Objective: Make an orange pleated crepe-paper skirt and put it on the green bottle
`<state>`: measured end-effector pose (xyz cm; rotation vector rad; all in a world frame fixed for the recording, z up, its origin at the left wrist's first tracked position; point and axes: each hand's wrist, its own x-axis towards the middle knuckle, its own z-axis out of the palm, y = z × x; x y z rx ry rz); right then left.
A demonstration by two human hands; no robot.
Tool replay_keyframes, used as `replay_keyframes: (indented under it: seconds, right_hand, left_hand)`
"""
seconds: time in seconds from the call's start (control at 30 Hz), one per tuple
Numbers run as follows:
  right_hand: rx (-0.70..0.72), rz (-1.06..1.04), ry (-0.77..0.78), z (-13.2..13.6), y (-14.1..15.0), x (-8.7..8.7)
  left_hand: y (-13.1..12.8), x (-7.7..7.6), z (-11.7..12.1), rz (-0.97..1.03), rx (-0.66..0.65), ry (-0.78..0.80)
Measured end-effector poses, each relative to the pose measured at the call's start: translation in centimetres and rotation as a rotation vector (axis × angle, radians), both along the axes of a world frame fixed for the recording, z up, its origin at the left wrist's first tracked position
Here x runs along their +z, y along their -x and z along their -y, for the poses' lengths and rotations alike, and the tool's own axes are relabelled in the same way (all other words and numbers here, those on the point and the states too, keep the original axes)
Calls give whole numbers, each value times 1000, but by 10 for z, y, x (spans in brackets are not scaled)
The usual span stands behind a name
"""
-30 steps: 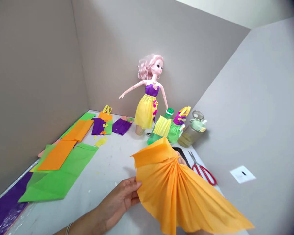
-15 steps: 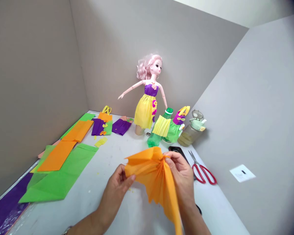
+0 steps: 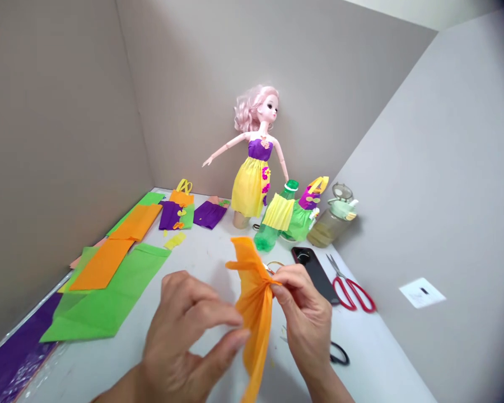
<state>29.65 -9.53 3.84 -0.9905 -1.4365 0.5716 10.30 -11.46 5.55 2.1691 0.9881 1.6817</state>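
Note:
A gathered sheet of orange crepe paper [image 3: 258,305] fans out in front of me, its pleats pinched together at one point. My right hand [image 3: 304,319] grips that bunched point between thumb and fingers. Close to the sheet's left edge is my left hand [image 3: 193,330], thumb and forefinger apart with a gap between them; whether the fingertips touch the paper is hard to tell. Behind the sheet stands a pink-haired doll [image 3: 260,151] in a purple top and yellow skirt. A ring-like item [image 3: 275,264] shows partly behind the sheet.
Orange sheets [image 3: 105,266] and green sheets [image 3: 138,274] lie at left. Small paper outfits [image 3: 176,210] sit at the back. A green bottle [image 3: 267,238], a jug [image 3: 327,226], a phone [image 3: 317,274], red-handled scissors [image 3: 350,288] and black-handled scissors [image 3: 340,354] are toward the right.
My left hand has let go of the orange paper's left edge and come nearer, fingers parted. The paper has swung narrower and more upright, still pinched in my right hand.

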Motion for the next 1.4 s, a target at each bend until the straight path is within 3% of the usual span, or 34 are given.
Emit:
replay_keyframes:
  seconds: [0.1,0.23,0.37,0.63,0.77,1.07,1.4]
  right_hand:
    - [22,22,-25,2,1,0]
    - [81,2,-41,3,3,-1]
    - [125,-48,-4,3,6,-3]
    - [122,-19,-1,4,8,-3]
    - [107,3,5,3,8,-2]
    - [142,23,26,3,6,-3]
    - [188,90,54,0,5,-2]
  left_hand:
    - [-10,5,-9,-81,-15,95]
    - [-23,-5,-23,-65,-36,212]
    - [-24,-10,-27,-104,-37,194]
    - [-23,-6,-24,-155,26,93]
    - [-22,-13,-27,-165,39,66]
    - [-21,-19,-27,-105,43,118]
    - [-21,-21,-27,-137,71,33]
